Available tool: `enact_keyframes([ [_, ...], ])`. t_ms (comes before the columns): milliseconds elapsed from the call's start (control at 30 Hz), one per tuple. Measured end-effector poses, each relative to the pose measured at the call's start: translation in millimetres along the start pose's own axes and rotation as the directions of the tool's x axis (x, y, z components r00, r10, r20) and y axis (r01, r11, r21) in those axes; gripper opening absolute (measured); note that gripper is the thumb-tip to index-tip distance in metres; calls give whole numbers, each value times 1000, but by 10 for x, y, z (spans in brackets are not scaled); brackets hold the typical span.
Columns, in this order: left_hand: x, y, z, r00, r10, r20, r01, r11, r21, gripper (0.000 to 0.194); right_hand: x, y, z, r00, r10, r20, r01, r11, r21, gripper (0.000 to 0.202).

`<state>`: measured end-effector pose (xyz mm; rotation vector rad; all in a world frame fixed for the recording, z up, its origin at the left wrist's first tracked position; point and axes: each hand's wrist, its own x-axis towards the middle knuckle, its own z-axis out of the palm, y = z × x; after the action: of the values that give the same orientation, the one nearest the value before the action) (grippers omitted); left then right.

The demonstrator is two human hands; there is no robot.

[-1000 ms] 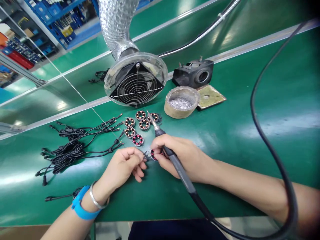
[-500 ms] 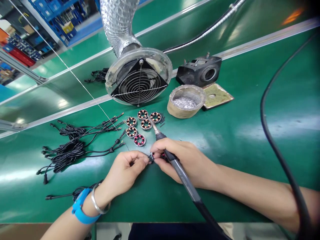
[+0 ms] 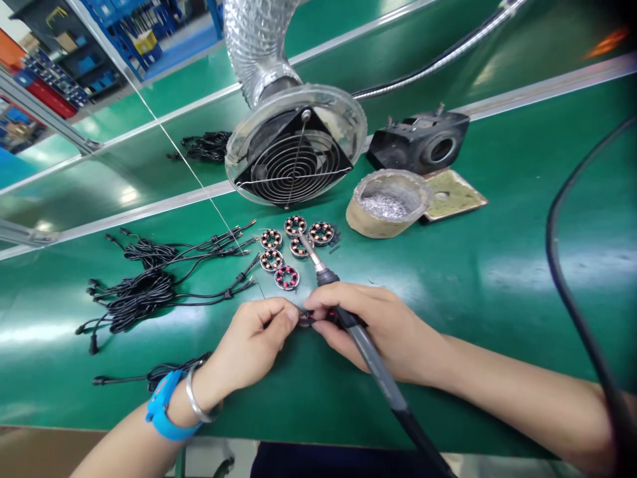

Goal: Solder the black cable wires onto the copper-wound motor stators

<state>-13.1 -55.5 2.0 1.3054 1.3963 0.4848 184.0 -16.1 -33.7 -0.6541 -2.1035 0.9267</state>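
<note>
My right hand point(image 3: 393, 335) is closed round a soldering iron point(image 3: 373, 358), its metal tip pointing forward above the ring-shaped coils. The same hand's thumb and fingertips also grip a small motor stator with red windings point(image 3: 332, 315), mostly covered by the fingers. My left hand point(image 3: 259, 342) is pinched at the stator's left side on a small dark piece, too hidden to name. Just ahead on the green bench sit another red-wound stator point(image 3: 287, 277) and several copper-wound stators point(image 3: 271, 259). Short black tube pieces point(image 3: 335, 244) lie by the rightmost one.
Bundles of black cable point(image 3: 142, 299) lie to the left. A fume extractor fan point(image 3: 293, 166) stands behind the stators. To its right are a bowl of solder scraps point(image 3: 388, 202), a sponge tray point(image 3: 455, 192) and a black iron stand point(image 3: 418, 143). A black cord point(image 3: 557, 265) hangs at right.
The view has shifted, so the bench items appear a little farther right. Both hands stay together at the stator, with the fingers only slightly moved.
</note>
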Motion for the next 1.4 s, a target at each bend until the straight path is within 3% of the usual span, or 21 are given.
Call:
enact_keyframes([
  [100,-6,-5,-4,1000,2,0,-2,1000,-15,27,-9,3,0,1000,7,0,-7,1000,-5,28],
  [433,-38,4,49,996,73,-50,-62,980,187,25,30,-39,-33,999,-17,-39,14,997,-72,33],
  [567,-65,4,80,985,144,-99,-109,949,297,23,26,4,-11,998,-62,11,62,998,-29,23],
  [733,-106,-54,164,966,225,-126,-150,886,439,21,15,-57,24,998,-23,-53,22,999,-28,24],
  [900,-315,43,281,969,244,32,-222,808,546,24,-50,-132,93,994,45,-101,-53,995,-80,28],
  [1033,-388,214,160,964,210,163,-265,792,550,41,-76,-93,106,995,-26,-96,13,992,-129,34],
  [1100,-308,240,31,975,211,76,-216,788,577,39,-66,-78,72,996,-60,-69,50,988,-143,35],
  [1200,-122,182,-110,950,256,-177,-76,743,665,37,-61,-97,2,998,-45,-37,39,989,-139,32],
  [1267,-41,126,-120,936,270,-225,-35,709,704,39,-76,-114,-34,1000,-20,6,20,997,-70,30],
  [1400,-74,93,-28,966,258,-34,-198,811,551,48,-107,-61,-50,997,-4,-74,-4,995,-102,28],
])
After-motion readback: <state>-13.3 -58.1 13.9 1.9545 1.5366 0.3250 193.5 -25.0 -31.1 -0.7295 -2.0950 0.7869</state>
